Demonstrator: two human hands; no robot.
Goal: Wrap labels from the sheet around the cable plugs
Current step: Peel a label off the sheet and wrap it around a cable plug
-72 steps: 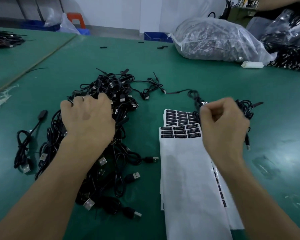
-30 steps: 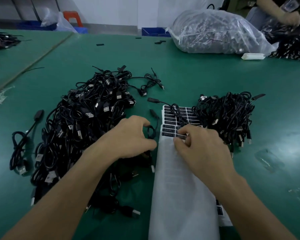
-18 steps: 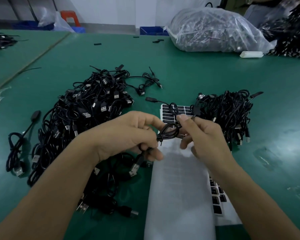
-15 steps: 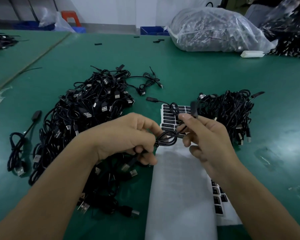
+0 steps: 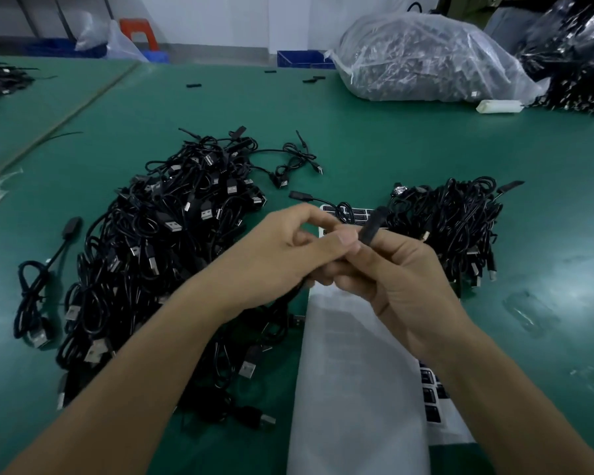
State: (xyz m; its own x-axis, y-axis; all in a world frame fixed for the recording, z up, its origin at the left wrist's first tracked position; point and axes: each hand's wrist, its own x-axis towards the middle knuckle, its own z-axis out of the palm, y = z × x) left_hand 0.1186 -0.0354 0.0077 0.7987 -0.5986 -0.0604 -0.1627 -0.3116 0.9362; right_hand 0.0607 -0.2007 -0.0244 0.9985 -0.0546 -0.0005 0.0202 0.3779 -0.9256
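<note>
Our left grip (image 5: 282, 255) and right grip (image 5: 402, 279) now meet above the sheet (image 5: 357, 371). Half a second ago they were apart, with a cable loop showing between them; that loop is now hidden. The right grip pinches the black plug (image 5: 371, 226), which sticks up tilted past its fingertips. The left thumb and forefinger close on the plug's lower end. On the bench (image 5: 391, 142), the big pile (image 5: 172, 241) and the small pile (image 5: 453, 228) have not shifted.

Left hand (image 5: 271, 255) left the pile (image 5: 158, 241); right hand (image 5: 398, 279) left the sheet (image 5: 357, 371); both pinch 1 plug (image 5: 371, 226).
</note>
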